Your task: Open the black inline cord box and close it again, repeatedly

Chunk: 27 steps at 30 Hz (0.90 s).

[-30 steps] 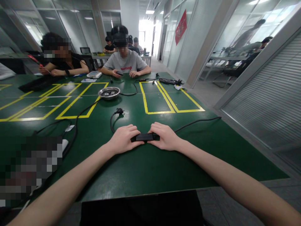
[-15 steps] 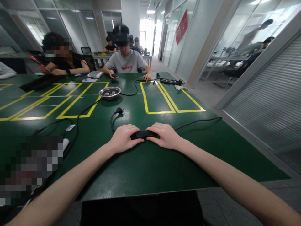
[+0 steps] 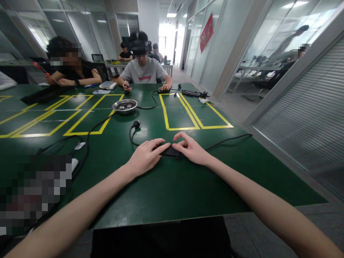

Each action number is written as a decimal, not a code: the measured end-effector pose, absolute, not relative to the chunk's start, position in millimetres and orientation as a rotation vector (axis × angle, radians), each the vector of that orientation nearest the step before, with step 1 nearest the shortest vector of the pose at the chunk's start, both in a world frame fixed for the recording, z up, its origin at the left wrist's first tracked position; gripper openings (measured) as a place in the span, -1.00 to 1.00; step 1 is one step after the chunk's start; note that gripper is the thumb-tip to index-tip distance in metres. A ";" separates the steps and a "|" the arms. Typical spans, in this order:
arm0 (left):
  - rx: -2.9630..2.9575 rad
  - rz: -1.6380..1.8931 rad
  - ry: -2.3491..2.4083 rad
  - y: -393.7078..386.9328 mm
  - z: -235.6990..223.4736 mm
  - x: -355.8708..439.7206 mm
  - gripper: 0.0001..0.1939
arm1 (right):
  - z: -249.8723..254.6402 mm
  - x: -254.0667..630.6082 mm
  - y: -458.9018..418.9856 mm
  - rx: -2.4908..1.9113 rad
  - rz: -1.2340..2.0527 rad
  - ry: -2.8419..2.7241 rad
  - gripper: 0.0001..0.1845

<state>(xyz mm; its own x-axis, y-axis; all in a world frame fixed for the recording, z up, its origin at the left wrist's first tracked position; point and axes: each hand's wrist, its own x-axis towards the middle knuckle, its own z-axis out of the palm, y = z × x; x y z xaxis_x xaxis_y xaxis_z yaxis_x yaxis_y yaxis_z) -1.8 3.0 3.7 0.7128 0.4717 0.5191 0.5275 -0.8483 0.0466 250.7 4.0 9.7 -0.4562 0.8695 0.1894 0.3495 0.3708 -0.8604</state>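
Black adapter box: a flat, rectangular slab of what looked like matte plastic (image 3: 170, 153) sat at the near middle of the table, between the two hands and partly covered by them; whether it rested flat or was slightly raised could not be told.
Left hand: the bare left hand (image 3: 146, 156) lay over the box's left end, index and middle fingers stretched apart; its thumb was hidden, so a pinch could not be confirmed.
Right hand: the bare right hand (image 3: 192, 149) met the right end, index finger arched clear of the thumb; whether the other fingers gripped could not be told.
Plug: a rounded black plug (image 3: 136, 124) lay loose beyond the left hand, on a smooth, curved black cord (image 3: 130, 137) that disappeared behind that hand.
Right cord: a thin black cable (image 3: 228, 140) ran from behind the right hand toward the table's right side.
Progress: the handling seemed unfinished; the box was within reach of both hands but not set apart from them, and both cords lay loose and uncoiled.
Table: glossy dark green (image 3: 188, 195), with flat yellow tape outlines (image 3: 184, 128) farther off.
Bowl: a round, shiny metal bowl (image 3: 125, 111) stood far left of the box, holding small silvery pieces (image 3: 125, 106).
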 end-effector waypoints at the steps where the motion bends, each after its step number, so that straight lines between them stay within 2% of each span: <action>1: -2.796 -0.782 -0.797 4.0 3.7 -1.1 -0.53 | 9.2 251.7 5.2 -1.055 1.145 -1.954 -0.69; 3: -2.806 -0.722 -0.757 5.4 5.1 -0.2 -0.61 | 7.4 253.1 6.4 -1.079 1.236 -1.974 -0.68; 4: -2.819 -0.695 -0.752 5.5 6.1 0.1 -0.62 | 6.7 253.5 6.3 -1.100 1.171 -2.016 -0.67; 9: -2.866 -0.654 -0.827 3.0 10.0 0.7 -0.63 | 9.4 253.8 2.2 -0.966 0.363 -2.316 -0.69; 12: -2.907 -0.643 -0.912 2.3 10.4 0.3 -0.65 | 12.8 254.5 0.2 -0.777 0.163 -2.461 -0.66; 17: -2.952 -0.717 -1.007 2.6 9.6 -1.2 -0.59 | 14.6 255.3 -0.7 -0.770 0.092 -2.511 -0.72; 23: -2.972 -0.721 -0.991 0.0 8.7 -0.8 -0.67 | 12.6 254.9 1.1 -0.753 0.217 -2.484 -0.71; 27: -2.966 -0.749 -1.070 -0.1 8.2 -0.2 -0.63 | 9.9 255.3 2.2 -0.748 0.227 -2.483 -0.74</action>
<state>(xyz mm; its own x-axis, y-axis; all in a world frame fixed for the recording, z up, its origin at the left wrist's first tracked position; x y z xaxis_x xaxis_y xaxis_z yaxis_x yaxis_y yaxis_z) -0.2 -0.1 8.2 0.6761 0.6257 0.3891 0.5800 -0.7776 0.2428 255.3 2.2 9.9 -0.7052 0.5540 0.4424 0.4646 0.8325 -0.3019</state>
